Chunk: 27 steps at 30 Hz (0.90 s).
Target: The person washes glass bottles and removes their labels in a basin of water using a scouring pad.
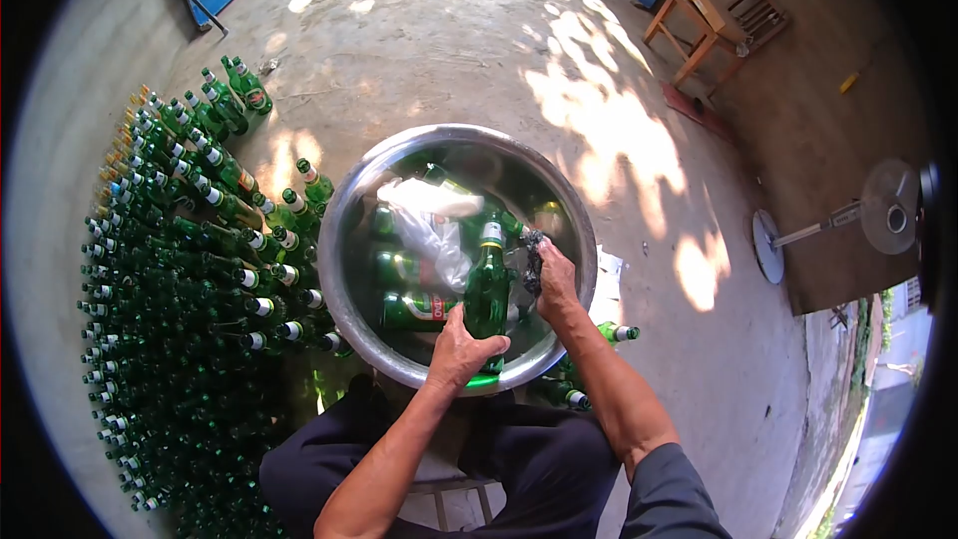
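Observation:
A green glass bottle [486,289] is held tilted over the near side of a large metal basin [344,314], its neck pointing away from me. My left hand [461,347] grips the bottle low on its body, thumb wrapped around it. In my right hand [556,277] is a dark, crumpled scouring pad [533,265], pinched beside the bottle's upper part. Water fills the basin, with several labelled green bottles [407,309] lying in it. A whitish plastic bag or cloth [429,225] floats among them.
Crowded rows of green bottles [200,269] stand on the floor at the left. A few more bottles [619,332] are just right of the basin. A wooden chair [709,30] is at the far right, and a standing fan [888,210] is at the right.

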Available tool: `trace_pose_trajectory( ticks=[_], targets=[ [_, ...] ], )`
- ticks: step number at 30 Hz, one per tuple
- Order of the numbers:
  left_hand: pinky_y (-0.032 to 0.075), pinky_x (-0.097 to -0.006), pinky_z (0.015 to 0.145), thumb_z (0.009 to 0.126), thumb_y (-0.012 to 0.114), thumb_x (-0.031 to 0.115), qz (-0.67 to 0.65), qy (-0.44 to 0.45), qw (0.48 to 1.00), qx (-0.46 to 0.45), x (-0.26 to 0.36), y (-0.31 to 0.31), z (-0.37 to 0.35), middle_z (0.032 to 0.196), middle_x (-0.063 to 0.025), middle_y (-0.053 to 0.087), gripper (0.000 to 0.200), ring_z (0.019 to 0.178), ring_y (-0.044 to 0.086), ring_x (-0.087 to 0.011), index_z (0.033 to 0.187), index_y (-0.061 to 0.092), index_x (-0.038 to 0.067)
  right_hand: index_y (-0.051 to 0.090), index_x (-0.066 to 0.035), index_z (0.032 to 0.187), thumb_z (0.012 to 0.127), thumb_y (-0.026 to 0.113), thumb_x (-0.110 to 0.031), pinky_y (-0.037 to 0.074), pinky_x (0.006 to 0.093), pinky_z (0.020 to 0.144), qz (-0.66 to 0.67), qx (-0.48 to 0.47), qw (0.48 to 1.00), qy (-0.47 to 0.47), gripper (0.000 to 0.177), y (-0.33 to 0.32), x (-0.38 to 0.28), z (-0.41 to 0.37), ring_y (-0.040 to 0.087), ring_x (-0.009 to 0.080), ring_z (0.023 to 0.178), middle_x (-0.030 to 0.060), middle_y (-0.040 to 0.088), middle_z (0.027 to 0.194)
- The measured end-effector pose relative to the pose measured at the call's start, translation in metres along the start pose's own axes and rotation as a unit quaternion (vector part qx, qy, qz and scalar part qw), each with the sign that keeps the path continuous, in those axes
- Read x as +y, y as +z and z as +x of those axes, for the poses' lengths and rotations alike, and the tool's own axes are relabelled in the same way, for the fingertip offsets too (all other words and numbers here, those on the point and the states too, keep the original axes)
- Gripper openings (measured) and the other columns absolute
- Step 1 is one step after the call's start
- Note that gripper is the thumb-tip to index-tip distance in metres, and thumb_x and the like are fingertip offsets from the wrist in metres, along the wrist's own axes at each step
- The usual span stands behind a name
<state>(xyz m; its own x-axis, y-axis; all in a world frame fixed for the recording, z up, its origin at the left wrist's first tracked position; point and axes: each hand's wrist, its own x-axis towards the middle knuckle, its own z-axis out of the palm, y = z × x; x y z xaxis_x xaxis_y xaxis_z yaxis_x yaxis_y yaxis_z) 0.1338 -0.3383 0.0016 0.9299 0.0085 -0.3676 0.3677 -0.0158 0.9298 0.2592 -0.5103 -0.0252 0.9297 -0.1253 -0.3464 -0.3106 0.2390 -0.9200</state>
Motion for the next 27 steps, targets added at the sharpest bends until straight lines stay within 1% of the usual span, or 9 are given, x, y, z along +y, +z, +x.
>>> trace_pose_trajectory(
  ticks=[2,6,9,12,18,20,22,25,27],
  targets=[
    [0.047,-0.0393,0.105,0.065,0.087,0.031,0.046,0.026,0.998,0.044,-0.007,0.004,0.003,0.126,-0.025,0.062,0.089,0.118,0.061,-0.0333,0.134,0.048,-0.009,0.065,-0.003,0.135,0.106,0.056,-0.026,0.049,0.027,0.092,0.025,-0.024,0.999,0.038,0.038,0.009,-0.002,-0.006,0.062,0.0116,0.103,0.0018,0.068,0.118],
    [0.05,-0.0349,0.098,0.07,0.085,0.019,-0.09,-0.024,0.996,-0.002,0.005,-0.001,0.001,0.119,-0.0138,0.065,0.071,0.109,0.062,-0.0208,0.129,0.054,-0.004,0.062,0.0,0.137,0.096,0.064,-0.011,0.042,0.034,0.109,-0.187,-0.144,0.964,-0.122,0.043,0.03,0.002,-0.029,0.06,0.027,0.126,0.0148,0.065,0.136],
    [0.051,-0.0362,0.099,0.072,0.084,0.024,-0.066,-0.004,0.998,0.011,0.011,-0.005,0.002,0.123,-0.0192,0.064,0.077,0.112,0.064,-0.0265,0.133,0.049,-0.006,0.072,-0.017,0.128,0.087,0.069,-0.003,0.04,0.0413,0.112,-0.372,-0.201,0.84,-0.341,0.044,0.039,-0.021,-0.059,0.056,0.0278,0.127,0.0068,0.066,0.135],
    [0.05,-0.036,0.102,0.073,0.083,0.023,-0.163,0.043,0.984,-0.063,0.013,-0.008,0.008,0.125,-0.0191,0.062,0.08,0.117,0.062,-0.0269,0.138,0.046,-0.005,0.078,-0.016,0.115,0.087,0.07,-0.004,0.041,0.0439,0.108,-0.449,-0.336,0.736,-0.38,0.032,0.039,-0.036,-0.084,0.058,0.028,0.122,0.0036,0.068,0.131],
    [0.043,-0.0372,0.11,0.066,0.082,0.024,-0.058,0.009,0.997,-0.04,0.015,-0.016,-0.003,0.136,-0.0238,0.057,0.09,0.131,0.054,-0.0294,0.142,0.045,-0.005,0.079,-0.016,0.11,0.088,0.071,-0.011,0.044,0.0442,0.104,-0.429,-0.265,0.758,-0.415,0.024,0.026,-0.022,-0.054,0.06,0.0313,0.119,0.007,0.07,0.125],
    [0.043,-0.0369,0.11,0.064,0.083,0.027,0.042,0.011,0.999,-0.002,0.005,-0.013,0.0,0.134,-0.0245,0.058,0.093,0.128,0.056,-0.0309,0.141,0.045,-0.006,0.072,-0.01,0.126,0.097,0.065,-0.012,0.042,0.0421,0.109,-0.464,-0.065,0.812,-0.349,0.03,0.02,0.0,-0.033,0.06,0.0347,0.119,0.015,0.068,0.127],
    [0.043,-0.0371,0.11,0.062,0.084,0.029,0.042,-0.005,0.999,-0.016,0.016,-0.011,-0.003,0.133,-0.0263,0.059,0.095,0.127,0.057,-0.0333,0.141,0.046,-0.007,0.067,-0.003,0.132,0.101,0.061,-0.013,0.049,0.0351,0.101,-0.458,-0.053,0.818,-0.344,0.033,0.01,0.015,-0.017,0.066,0.0277,0.109,0.0126,0.072,0.12],
    [0.049,-0.0383,0.101,0.065,0.083,0.026,0.054,0.014,0.998,0.042,0.01,-0.007,-0.003,0.122,-0.0221,0.064,0.085,0.113,0.063,-0.0303,0.137,0.05,-0.005,0.065,0.003,0.132,0.102,0.062,-0.014,0.051,0.0229,0.086,-0.256,-0.083,0.95,-0.156,0.035,0.001,0.025,-0.01,0.063,0.0075,0.094,0.0005,0.072,0.107],
    [0.051,-0.034,0.097,0.067,0.081,0.023,-0.127,-0.102,0.985,-0.063,0.046,-0.012,-0.015,0.118,-0.0179,0.066,0.083,0.107,0.064,-0.0256,0.136,0.051,-0.012,0.066,0.002,0.131,0.102,0.062,-0.015,0.051,0.0227,0.085,-0.234,-0.083,0.962,-0.117,0.033,-0.004,0.025,-0.009,0.063,0.0075,0.092,0.0008,0.072,0.105]
  ],
)
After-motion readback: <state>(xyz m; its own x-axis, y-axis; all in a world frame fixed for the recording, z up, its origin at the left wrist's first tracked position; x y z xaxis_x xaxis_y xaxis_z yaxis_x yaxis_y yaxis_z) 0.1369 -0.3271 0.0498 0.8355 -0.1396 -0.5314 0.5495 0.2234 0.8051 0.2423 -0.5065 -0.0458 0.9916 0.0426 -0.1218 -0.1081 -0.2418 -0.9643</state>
